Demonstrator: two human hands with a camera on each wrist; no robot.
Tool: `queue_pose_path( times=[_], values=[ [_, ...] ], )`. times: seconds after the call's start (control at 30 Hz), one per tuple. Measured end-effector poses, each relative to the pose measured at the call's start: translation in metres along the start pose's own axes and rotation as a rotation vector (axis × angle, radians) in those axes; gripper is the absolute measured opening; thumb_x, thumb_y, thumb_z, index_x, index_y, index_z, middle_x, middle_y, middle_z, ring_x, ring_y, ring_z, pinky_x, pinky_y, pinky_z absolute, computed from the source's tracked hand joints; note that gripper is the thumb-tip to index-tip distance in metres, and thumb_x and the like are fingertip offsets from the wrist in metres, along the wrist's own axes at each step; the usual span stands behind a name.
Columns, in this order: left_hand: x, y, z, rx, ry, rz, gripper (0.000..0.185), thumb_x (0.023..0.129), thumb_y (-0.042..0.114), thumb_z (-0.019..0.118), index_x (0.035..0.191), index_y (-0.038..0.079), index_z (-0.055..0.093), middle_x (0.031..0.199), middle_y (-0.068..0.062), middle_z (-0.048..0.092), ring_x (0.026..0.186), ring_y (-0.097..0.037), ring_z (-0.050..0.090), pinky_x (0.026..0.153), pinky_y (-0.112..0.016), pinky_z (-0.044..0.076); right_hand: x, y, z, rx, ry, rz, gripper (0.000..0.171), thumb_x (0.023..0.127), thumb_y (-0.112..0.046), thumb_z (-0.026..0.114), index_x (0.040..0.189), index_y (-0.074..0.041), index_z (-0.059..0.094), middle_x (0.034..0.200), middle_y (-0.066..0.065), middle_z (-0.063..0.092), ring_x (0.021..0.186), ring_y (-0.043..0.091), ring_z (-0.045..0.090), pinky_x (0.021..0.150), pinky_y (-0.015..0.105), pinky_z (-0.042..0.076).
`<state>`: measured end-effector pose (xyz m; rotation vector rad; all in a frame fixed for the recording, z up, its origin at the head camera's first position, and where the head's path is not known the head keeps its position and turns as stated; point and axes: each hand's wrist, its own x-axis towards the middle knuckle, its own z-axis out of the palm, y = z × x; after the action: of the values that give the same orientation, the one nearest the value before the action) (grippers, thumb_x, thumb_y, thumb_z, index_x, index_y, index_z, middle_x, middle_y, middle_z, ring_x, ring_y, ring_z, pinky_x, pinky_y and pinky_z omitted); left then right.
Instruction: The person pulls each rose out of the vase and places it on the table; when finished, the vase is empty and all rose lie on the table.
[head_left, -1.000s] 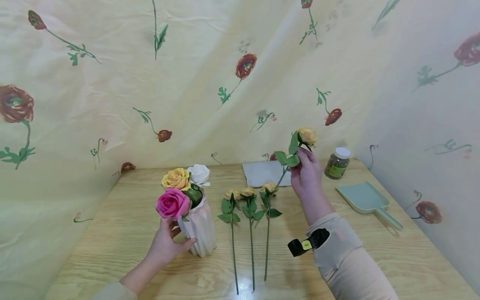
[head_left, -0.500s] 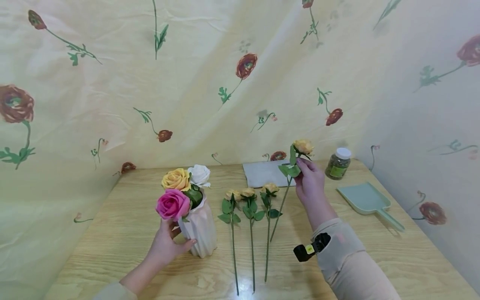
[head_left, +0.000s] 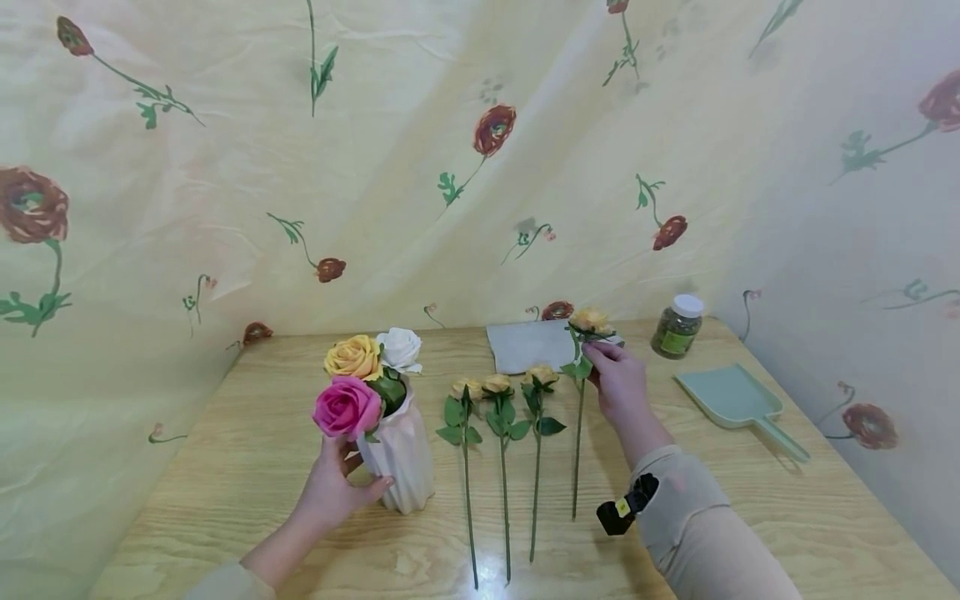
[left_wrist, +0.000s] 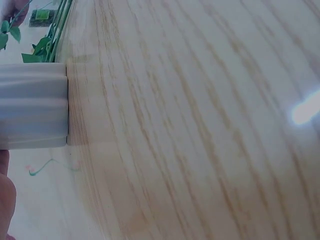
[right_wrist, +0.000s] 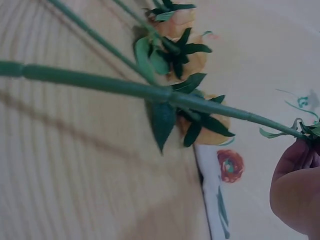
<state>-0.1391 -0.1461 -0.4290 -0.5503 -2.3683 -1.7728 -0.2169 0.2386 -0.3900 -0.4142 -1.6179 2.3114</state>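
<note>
In the head view my left hand (head_left: 340, 483) grips a white ribbed vase (head_left: 401, 467), thumb across its front and fingers behind. A yellow rose (head_left: 354, 358), a white rose (head_left: 401, 348) and a pink rose (head_left: 347, 408) stand in it. My right hand (head_left: 618, 379) pinches a pale yellow rose (head_left: 590, 322) just under its bloom, its stem pointing toward me. The right wrist view shows that green stem (right_wrist: 130, 89) held above the table, with the thumb at its leafy end. Left of it lie three more pale yellow roses (head_left: 465, 390), side by side.
Behind the held rose lies a folded grey cloth (head_left: 525, 346). A white-lidded jar (head_left: 677, 329) stands at the back right, with a light green dustpan (head_left: 731, 396) in front. A flower-printed sheet (head_left: 405, 167) hangs behind the wooden table (head_left: 247, 433).
My right hand has lowered the pale yellow rose toward the table, and its stem has swung in line with the three lying ones. The left hand and vase have stayed put.
</note>
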Motion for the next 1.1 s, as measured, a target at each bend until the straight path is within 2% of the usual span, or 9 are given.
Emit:
queue_pose_path(
  times=[0.1, 0.2, 0.4, 0.53, 0.77, 0.9, 1.1],
  values=[
    [0.0, 0.001, 0.0, 0.003, 0.004, -0.007, 0.083, 0.056, 0.003, 0.08, 0.121, 0.01, 0.028, 0.112, -0.011, 0.045, 0.096, -0.019, 0.048, 0.082, -0.03, 0.044, 0.001, 0.009, -0.004, -0.146, 0.004, -0.004, 0.022, 0.08, -0.008, 0.062, 0.096, 0.007, 0.057, 0.085, 0.002, 0.053, 0.063, 0.006, 0.055, 0.058, 0.019, 0.048],
    [-0.001, 0.001, 0.0, 0.006, 0.007, -0.009, 0.083, 0.056, 0.004, 0.08, 0.121, 0.009, 0.028, 0.112, -0.012, 0.045, 0.096, -0.021, 0.048, 0.081, -0.031, 0.044, 0.0, 0.015, -0.007, -0.296, 0.001, 0.01, 0.034, 0.081, -0.012, 0.061, 0.106, 0.01, 0.053, 0.086, 0.001, 0.053, 0.064, 0.005, 0.053, 0.058, 0.019, 0.047],
    [-0.001, 0.001, 0.0, 0.001, 0.001, -0.015, 0.083, 0.058, 0.006, 0.08, 0.121, 0.011, 0.027, 0.112, -0.012, 0.046, 0.097, -0.022, 0.048, 0.082, -0.032, 0.044, -0.001, 0.025, -0.013, -0.502, -0.054, 0.065, 0.033, 0.085, -0.015, 0.056, 0.11, 0.007, 0.053, 0.101, 0.01, 0.051, 0.072, 0.007, 0.052, 0.063, 0.02, 0.047],
    [-0.001, 0.0, 0.0, -0.003, 0.0, -0.011, 0.084, 0.058, 0.006, 0.08, 0.122, 0.011, 0.026, 0.113, -0.012, 0.045, 0.097, -0.022, 0.048, 0.082, -0.032, 0.044, -0.001, 0.033, -0.017, -0.548, -0.077, 0.074, 0.031, 0.084, -0.011, 0.056, 0.108, 0.008, 0.053, 0.103, 0.016, 0.053, 0.07, 0.008, 0.054, 0.063, 0.021, 0.047],
    [0.0, 0.0, 0.0, -0.006, 0.009, -0.009, 0.084, 0.057, 0.005, 0.08, 0.122, 0.011, 0.027, 0.114, -0.01, 0.043, 0.098, -0.021, 0.047, 0.082, -0.03, 0.043, -0.001, 0.044, -0.022, -0.66, -0.084, 0.077, 0.029, 0.082, -0.012, 0.058, 0.106, 0.005, 0.057, 0.103, 0.016, 0.056, 0.071, 0.012, 0.054, 0.066, 0.027, 0.047],
    [0.0, 0.0, 0.0, -0.006, 0.007, -0.004, 0.084, 0.057, 0.005, 0.08, 0.122, 0.011, 0.027, 0.114, -0.01, 0.043, 0.098, -0.021, 0.047, 0.082, -0.03, 0.043, -0.002, 0.049, -0.021, -0.719, -0.076, 0.056, 0.028, 0.081, -0.013, 0.059, 0.103, 0.005, 0.059, 0.1, 0.016, 0.058, 0.067, 0.011, 0.054, 0.063, 0.025, 0.047],
    [0.0, -0.002, 0.0, 0.0, 0.001, -0.005, 0.085, 0.057, 0.003, 0.08, 0.123, 0.011, 0.027, 0.114, -0.011, 0.044, 0.098, -0.021, 0.047, 0.082, -0.031, 0.043, -0.004, 0.055, -0.02, -0.732, -0.067, 0.121, 0.028, 0.081, -0.015, 0.06, 0.103, 0.003, 0.058, 0.102, 0.016, 0.056, 0.064, 0.009, 0.057, 0.06, 0.021, 0.047]
  ],
)
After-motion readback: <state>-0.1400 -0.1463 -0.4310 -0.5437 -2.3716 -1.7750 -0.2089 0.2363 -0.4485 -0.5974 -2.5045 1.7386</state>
